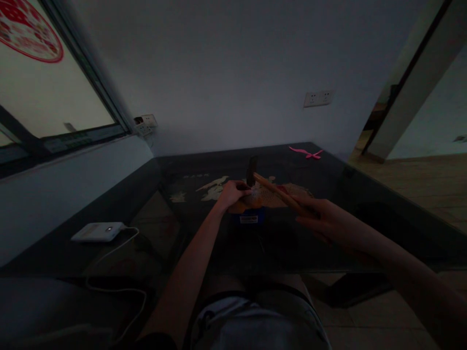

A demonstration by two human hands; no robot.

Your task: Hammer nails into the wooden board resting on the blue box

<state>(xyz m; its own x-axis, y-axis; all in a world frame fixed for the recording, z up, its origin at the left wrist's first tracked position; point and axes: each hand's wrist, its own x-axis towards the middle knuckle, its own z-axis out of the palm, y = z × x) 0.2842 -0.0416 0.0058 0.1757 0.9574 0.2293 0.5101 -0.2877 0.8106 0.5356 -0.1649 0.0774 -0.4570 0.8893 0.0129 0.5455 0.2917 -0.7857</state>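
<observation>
My right hand (324, 218) is closed around the wooden handle of a hammer (279, 193), whose dark metal head stands upright near the middle of the table. Just left of the hammer head, my left hand (233, 193) has its fingers pressed together at a small pale object (254, 193), too dim to make out. That object rests over a blue box (249, 217) with a white label. Under and beside my hands lies a tan patterned piece (270, 198), partly hidden by the hammer handle.
The dark glass-topped table (182, 253) fills the foreground. At its left lies a white power bank (99, 232) with a white cable (116, 290) hanging over the front edge. A pink ribbon (310, 154) lies at the back right, near the wall.
</observation>
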